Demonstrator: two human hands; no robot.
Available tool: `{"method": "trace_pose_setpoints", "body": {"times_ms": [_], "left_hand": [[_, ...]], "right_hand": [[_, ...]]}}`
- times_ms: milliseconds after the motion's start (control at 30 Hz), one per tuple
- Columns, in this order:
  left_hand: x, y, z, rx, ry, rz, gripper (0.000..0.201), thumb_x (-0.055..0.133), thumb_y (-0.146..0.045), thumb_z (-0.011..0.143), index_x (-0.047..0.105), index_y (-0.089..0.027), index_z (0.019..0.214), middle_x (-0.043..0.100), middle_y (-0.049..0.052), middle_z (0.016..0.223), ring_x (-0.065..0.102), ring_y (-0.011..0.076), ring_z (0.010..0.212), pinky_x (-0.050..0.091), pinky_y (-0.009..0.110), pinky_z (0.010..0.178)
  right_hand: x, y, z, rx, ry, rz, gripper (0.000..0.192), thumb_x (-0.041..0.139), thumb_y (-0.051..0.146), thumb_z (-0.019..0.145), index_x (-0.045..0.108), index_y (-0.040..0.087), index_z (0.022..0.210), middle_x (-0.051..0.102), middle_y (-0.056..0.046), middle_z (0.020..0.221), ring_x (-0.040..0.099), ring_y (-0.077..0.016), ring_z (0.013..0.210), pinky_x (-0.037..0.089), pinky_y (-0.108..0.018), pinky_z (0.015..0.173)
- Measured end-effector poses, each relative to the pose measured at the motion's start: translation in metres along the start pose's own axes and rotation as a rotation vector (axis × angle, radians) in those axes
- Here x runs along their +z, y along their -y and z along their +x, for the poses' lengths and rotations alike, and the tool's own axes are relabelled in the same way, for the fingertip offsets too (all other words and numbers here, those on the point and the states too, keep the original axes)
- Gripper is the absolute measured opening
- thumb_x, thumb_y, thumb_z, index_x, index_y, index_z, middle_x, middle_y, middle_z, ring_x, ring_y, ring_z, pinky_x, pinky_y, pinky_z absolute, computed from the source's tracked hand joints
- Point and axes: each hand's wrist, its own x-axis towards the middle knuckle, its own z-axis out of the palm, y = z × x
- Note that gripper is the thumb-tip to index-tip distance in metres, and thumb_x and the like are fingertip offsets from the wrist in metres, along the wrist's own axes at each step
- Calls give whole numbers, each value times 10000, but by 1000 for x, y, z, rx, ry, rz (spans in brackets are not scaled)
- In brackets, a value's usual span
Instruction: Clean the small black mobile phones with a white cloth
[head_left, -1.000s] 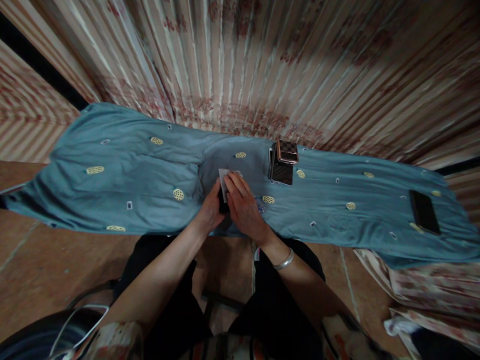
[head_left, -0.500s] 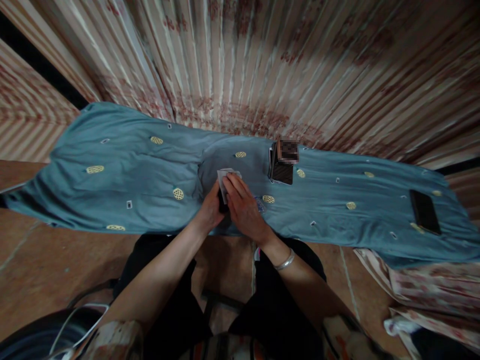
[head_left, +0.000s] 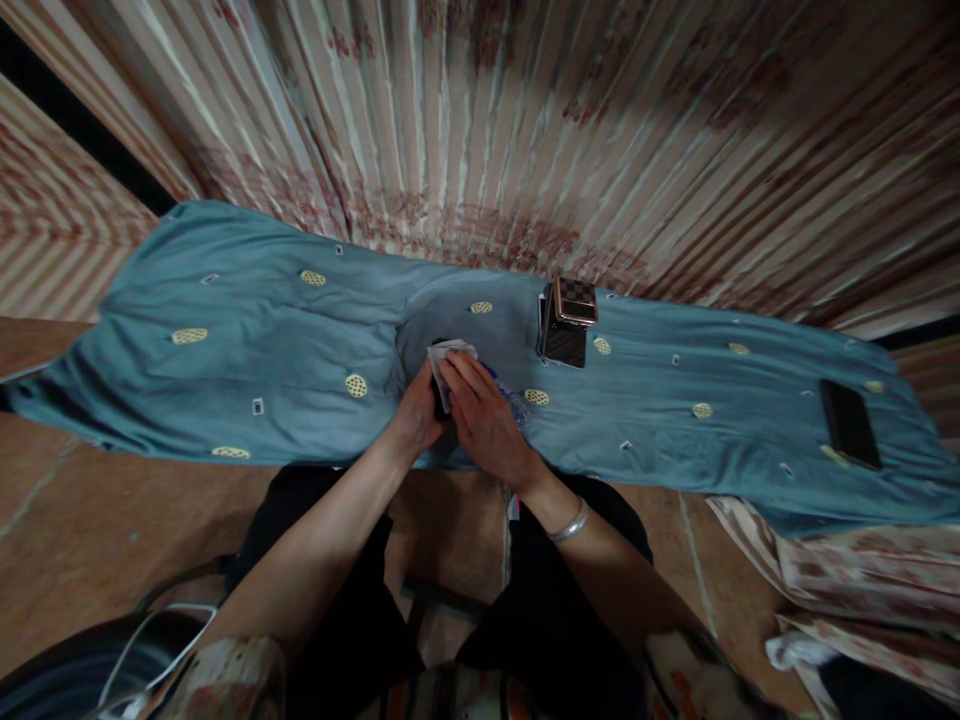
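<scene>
Both hands, left hand (head_left: 420, 415) and right hand (head_left: 484, 420), together, clasping half-hidden white card (head_left: 442, 352)

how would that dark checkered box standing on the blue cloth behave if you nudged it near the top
The checkered box stands upright, taller than wide, on soft, wrinkled blue cloth, so it would probably tip rather than slide. Its flat sides mean it likely won't roll. It looks stiff, with a glossy lid that may be a bit slippery.

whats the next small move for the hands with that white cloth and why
Probably keep rubbing the white cloth over the small dark object. The left hand grips the object from the side and the right hand presses the cloth onto it, above the blue sheet.
</scene>
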Motion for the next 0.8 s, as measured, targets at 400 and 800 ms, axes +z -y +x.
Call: {"method": "trace_pose_setpoints", "body": {"times_ms": [400,800], "left_hand": [[1,-1,-4,-4,2,10,308,427,-241,1038,716,-170,1120,792,34,957,750,176,1024,579,242,924],[-1,7,-2,-9,36,38,266,504,-259,1009,734,-175,1112,795,47,993,747,191,1033,585,257,917]], "right_hand": [[1,-1,-1,10,5,9,545,315,116,1040,456,117,1566,520,-155,1584,364,-229,1562,340,-501,1306],[-2,-9,1,29,-13,15,550,329,134,1041,439,125,1580,524,-163,1577,400,-270,1543,351,-522,1299]]}}
